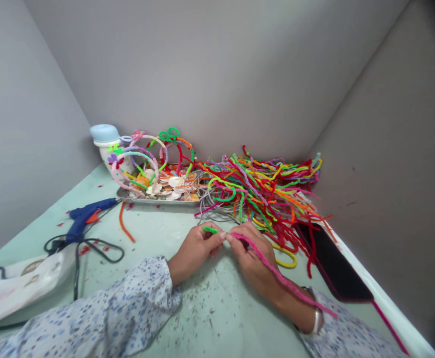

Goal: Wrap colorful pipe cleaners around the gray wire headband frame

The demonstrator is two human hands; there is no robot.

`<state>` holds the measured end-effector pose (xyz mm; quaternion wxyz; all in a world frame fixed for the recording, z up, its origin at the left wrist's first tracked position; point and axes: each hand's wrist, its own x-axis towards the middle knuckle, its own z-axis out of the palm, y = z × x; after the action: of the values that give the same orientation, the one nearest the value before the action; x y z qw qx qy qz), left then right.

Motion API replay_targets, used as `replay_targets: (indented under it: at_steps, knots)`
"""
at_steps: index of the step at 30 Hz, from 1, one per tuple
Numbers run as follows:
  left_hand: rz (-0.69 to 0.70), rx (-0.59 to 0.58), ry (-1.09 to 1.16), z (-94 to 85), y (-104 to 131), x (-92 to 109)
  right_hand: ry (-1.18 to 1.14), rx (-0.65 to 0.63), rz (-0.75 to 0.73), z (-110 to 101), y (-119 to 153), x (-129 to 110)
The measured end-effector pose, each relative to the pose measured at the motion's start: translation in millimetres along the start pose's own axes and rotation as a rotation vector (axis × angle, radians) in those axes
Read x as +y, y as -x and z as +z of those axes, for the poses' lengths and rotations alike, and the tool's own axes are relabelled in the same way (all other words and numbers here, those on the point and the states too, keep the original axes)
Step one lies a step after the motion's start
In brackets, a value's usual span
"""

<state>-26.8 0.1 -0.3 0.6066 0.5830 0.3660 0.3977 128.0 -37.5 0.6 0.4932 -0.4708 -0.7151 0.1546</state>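
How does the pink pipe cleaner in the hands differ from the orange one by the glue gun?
The pink pipe cleaner is held in the hands, while the orange one lies on the table. The pink one looks clearly longer; the orange one is a short piece. Both are fuzzy and bright.

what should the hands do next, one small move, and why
Probably twist the pink pipe cleaner a little with the right hand, while the left hand steadies the green pipe cleaner: the two colours come together at the fingers, any join is hidden, and the pink length trails over the right wrist.
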Motion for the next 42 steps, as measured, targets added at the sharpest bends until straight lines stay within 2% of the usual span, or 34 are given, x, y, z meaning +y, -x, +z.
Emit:
replay_targets:
  at_steps: [42]
  knots:
    - [-0.03,0.0,0.005,0.0,-0.3,-2.5,0.002,0.003,0.022,0.4,0.4,0.0]
